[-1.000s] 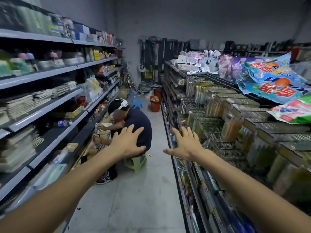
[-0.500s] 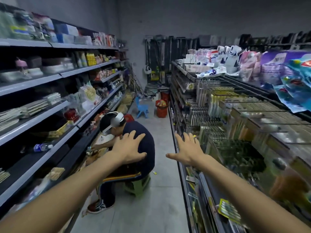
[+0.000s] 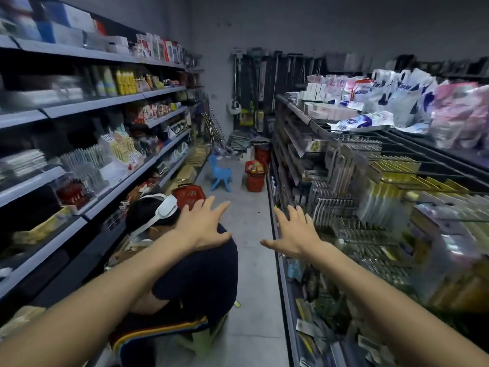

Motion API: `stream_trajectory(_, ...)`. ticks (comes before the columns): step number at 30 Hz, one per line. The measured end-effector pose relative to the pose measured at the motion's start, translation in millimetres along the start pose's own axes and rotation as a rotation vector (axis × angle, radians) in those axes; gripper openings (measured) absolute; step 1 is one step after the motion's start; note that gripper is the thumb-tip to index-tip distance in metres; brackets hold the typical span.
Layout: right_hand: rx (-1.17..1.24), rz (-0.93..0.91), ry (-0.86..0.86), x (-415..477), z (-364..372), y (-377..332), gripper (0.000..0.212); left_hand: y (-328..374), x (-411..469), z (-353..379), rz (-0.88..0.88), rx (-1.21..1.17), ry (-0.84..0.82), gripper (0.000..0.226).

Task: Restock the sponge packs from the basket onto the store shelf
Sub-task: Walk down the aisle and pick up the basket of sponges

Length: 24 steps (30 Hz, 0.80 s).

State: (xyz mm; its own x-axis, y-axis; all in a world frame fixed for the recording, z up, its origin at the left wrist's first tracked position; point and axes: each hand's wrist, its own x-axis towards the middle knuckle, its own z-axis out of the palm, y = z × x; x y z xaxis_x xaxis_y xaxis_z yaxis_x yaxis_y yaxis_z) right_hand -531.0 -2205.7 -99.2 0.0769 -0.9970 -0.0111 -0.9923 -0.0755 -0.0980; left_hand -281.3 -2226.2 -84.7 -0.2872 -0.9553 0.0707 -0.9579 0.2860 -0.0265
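I stand in a narrow store aisle with both arms stretched forward. My left hand (image 3: 205, 226) is open, fingers spread, over the back of a crouching person (image 3: 185, 268). My right hand (image 3: 293, 234) is open too, fingers spread, beside the edge of the right shelf unit (image 3: 284, 287). Neither hand holds anything. A red basket (image 3: 254, 176) filled with colourful packs stands on the floor far down the aisle. A second red basket (image 3: 188, 194) sits just beyond the crouching person's head. No sponge pack can be told apart for certain.
The person, wearing a white headset, sits on a low green stool (image 3: 201, 337) and fills the aisle's left half. A blue child's chair (image 3: 219, 172) stands further on. Stocked shelves (image 3: 111, 102) line the left; hooks with hanging goods (image 3: 370, 181) line the right.
The view has moved forward along the aisle, and the crouching person is now close below me. Both hands stay open and outstretched, and the far basket looks nearer.
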Motion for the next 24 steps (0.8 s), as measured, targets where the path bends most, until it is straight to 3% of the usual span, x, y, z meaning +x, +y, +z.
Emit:
stream_trajectory(11, -0.015, 0.0, 0.008, 260, -41, 27, 0.106, -64, 269, -4, -0.025, -0.043, 0.01, 0.092)
stream_trajectory(24, 0.052, 0.006, 0.027, 592, -47, 128, 0.11, -65, 607, 19, -0.019, 0.001, -0.026, 0.093)
